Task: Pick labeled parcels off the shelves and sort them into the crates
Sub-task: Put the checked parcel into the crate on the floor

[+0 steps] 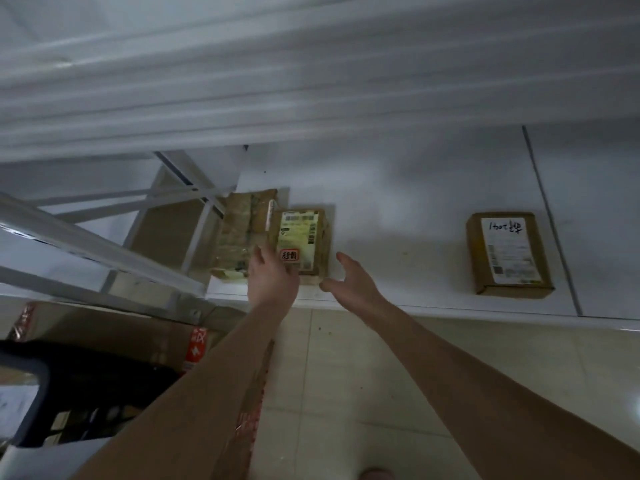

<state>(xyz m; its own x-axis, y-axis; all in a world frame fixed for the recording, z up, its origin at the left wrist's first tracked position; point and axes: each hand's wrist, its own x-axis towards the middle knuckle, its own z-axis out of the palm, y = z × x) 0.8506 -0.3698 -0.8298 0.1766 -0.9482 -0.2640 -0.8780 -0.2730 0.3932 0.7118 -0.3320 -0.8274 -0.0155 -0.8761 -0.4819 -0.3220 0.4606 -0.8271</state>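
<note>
Reaching for the pick: the yellow-labelled cardboard parcel [306, 237] sits on the white shelf [398, 216] between the two hands, left hand [273, 277] flat-fingered against its near left edge and right hand [349, 278] spread just beside its right corner, so next both likely must clamp its sides and lift.

A single wide-angle camera, worn on the head, faces forward and down onto the white shelf [415, 202], near enough for the left hand [273, 282] and right hand [353, 282] to reach its front edge; tiled floor [346, 375] lies below the shelf.
</note>
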